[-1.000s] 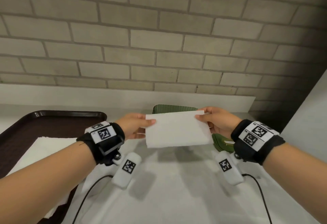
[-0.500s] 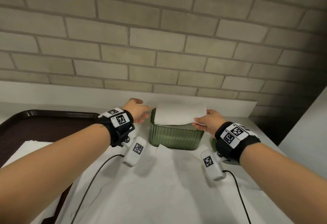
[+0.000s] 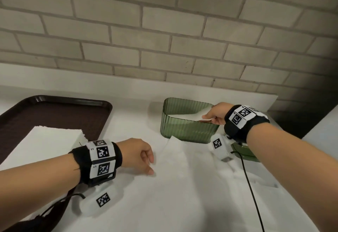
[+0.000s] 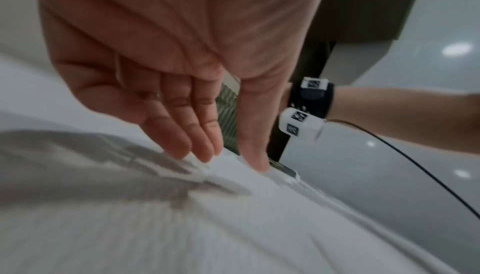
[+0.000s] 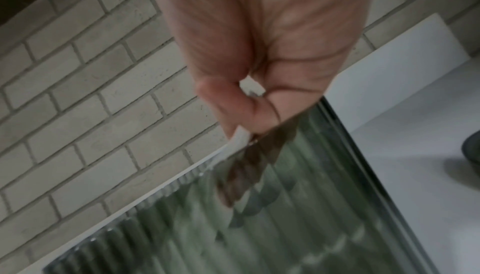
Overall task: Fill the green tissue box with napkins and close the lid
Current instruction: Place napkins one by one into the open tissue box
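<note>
The green tissue box [image 3: 189,121] stands open on the white counter [image 3: 164,204], close to the brick wall [image 3: 164,30], and everything else is easiest placed from it. Its ribbed see-through sides show a layer of white paper lying inside.

At the right end of the box, the right hand [image 3: 214,113] reaches over the rim with a napkin [image 3: 186,116] pinched between thumb and fingers. The right wrist view shows the fingers curled tight on the napkin's edge [image 5: 242,134], with the green ribbed wall [image 5: 285,227] just below. The rest of the napkin slopes down into the box.

Left of the box and nearer to me, the left hand [image 3: 139,155] hovers low over a loose napkin sheet [image 3: 175,158] spread on the counter, which runs right up to the front wall of the box. From the left wrist view the fingers [image 4: 187,134] are straight and close together, the thumb a little apart, their tips at or just above the paper; I cannot tell whether they touch it. They hold nothing.

Further left of the box lies a dark brown tray [image 3: 54,110] with a stack of white napkins [image 3: 49,143] on it. Just right of the box, partly hidden under the right wrist, sits a flat green piece [image 3: 245,152] that looks like the lid, off the box. Both wrists wear black bands with printed square markers, and a thin black cable [image 3: 252,191] trails from the right one across the counter.
</note>
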Available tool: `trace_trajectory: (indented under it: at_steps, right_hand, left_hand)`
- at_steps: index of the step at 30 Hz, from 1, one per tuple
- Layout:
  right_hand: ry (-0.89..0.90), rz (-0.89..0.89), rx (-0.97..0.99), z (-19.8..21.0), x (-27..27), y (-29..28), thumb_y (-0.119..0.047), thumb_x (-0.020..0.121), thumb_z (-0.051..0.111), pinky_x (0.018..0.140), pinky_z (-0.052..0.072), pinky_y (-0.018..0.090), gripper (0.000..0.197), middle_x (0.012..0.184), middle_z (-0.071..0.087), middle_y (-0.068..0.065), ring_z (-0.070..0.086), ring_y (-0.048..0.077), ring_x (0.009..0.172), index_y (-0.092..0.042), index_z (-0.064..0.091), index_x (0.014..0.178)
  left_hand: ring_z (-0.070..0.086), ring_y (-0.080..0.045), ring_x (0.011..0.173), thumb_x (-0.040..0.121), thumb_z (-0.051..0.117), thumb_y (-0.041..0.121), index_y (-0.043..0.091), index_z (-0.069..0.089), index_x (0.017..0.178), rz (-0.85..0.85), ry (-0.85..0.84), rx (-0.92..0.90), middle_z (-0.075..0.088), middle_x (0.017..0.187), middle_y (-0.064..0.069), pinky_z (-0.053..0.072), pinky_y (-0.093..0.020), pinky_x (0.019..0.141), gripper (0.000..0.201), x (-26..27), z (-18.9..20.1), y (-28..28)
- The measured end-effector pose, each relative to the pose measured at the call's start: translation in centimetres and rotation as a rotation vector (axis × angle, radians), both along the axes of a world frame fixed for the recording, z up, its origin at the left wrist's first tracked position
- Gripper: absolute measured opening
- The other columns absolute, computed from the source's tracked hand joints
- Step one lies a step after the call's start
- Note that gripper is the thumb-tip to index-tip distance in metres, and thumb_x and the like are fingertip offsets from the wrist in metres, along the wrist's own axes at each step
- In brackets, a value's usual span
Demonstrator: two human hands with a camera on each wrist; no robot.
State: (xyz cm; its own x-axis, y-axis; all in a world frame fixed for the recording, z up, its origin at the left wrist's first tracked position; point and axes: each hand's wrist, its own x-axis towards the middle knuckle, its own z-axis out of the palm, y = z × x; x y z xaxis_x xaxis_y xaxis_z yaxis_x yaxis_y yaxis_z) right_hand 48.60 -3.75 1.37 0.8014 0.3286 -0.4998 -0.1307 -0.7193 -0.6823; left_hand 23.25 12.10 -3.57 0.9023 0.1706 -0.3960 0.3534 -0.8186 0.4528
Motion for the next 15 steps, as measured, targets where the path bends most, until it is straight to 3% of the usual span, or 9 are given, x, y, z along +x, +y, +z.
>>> trace_trajectory:
  at_steps: [3, 5, 6, 8, 10, 15]
  right_hand:
    - [-0.054, 0.093, -0.184, -0.1, 1.0, 0.1, -0.011, 0.08, 0.073, 0.066, 0.034, 0.026, 0.021, 0.071, 0.05, 0.008, 0.041, 0.016, 0.063, -0.005, 0.053, 0.08]
    - [-0.094, 0.139, -0.253, -0.1, 1.3, -0.1, -0.015, 0.077, 0.076, 0.074, 0.035, 0.028, 0.026, 0.064, 0.047, 0.007, 0.04, 0.018, 0.062, -0.007, 0.053, 0.069]
    - [-0.111, 0.165, -0.288, 0.0, 1.1, -0.2, -0.017, 0.077, 0.076, 0.072, 0.038, 0.025, 0.028, 0.062, 0.047, 0.006, 0.041, 0.018, 0.062, -0.008, 0.052, 0.066]
    - [-0.164, 0.191, -0.305, 0.2, 0.8, -0.2, -0.016, 0.08, 0.073, 0.048, 0.045, 0.013, 0.027, 0.063, 0.049, 0.004, 0.044, 0.015, 0.058, -0.011, 0.051, 0.065]
    - [-0.183, 0.194, -0.283, 0.0, 0.7, -0.3, -0.013, 0.081, 0.07, 0.032, 0.04, 0.008, 0.024, 0.068, 0.051, 0.002, 0.047, 0.012, 0.058, -0.014, 0.051, 0.067]
    - [-0.12, 0.15, -0.217, 0.0, 0.8, -0.2, -0.004, 0.083, 0.067, 0.037, 0.044, 0.01, 0.018, 0.076, 0.054, 0.004, 0.051, 0.01, 0.063, -0.012, 0.053, 0.073]
  left_hand:
    - [0.053, 0.002, 0.075, 0.064, 0.08, 0.046, 0.032, 0.061, 0.095, -0.001, 0.009, -0.01, 0.061, 0.092, 0.017, 0.043, -0.013, 0.068, 0.04, -0.7, -0.6, -0.6]
    - [0.051, 0.002, 0.078, 0.062, 0.081, 0.048, 0.033, 0.058, 0.102, 0.006, 0.002, 0.015, 0.059, 0.099, 0.017, 0.041, -0.013, 0.067, 0.048, -0.9, -0.8, -0.8]
    - [0.052, 0.001, 0.08, 0.061, 0.081, 0.049, 0.033, 0.056, 0.104, 0.013, 0.002, 0.022, 0.058, 0.101, 0.017, 0.042, -0.014, 0.069, 0.052, -1.0, -1.0, -1.0]
    - [0.052, -0.002, 0.085, 0.061, 0.081, 0.049, 0.034, 0.053, 0.105, 0.014, 0.006, 0.029, 0.056, 0.103, 0.018, 0.043, -0.015, 0.071, 0.055, -1.0, -1.3, -1.2]
    - [0.052, -0.002, 0.08, 0.062, 0.082, 0.045, 0.032, 0.053, 0.103, 0.012, 0.008, 0.012, 0.057, 0.101, 0.016, 0.041, -0.014, 0.067, 0.052, -1.0, -1.4, -1.3]
    - [0.051, 0.001, 0.066, 0.066, 0.082, 0.036, 0.027, 0.053, 0.097, -0.026, 0.047, -0.092, 0.057, 0.078, 0.016, 0.041, -0.013, 0.061, 0.043, -0.4, -1.5, -1.3]
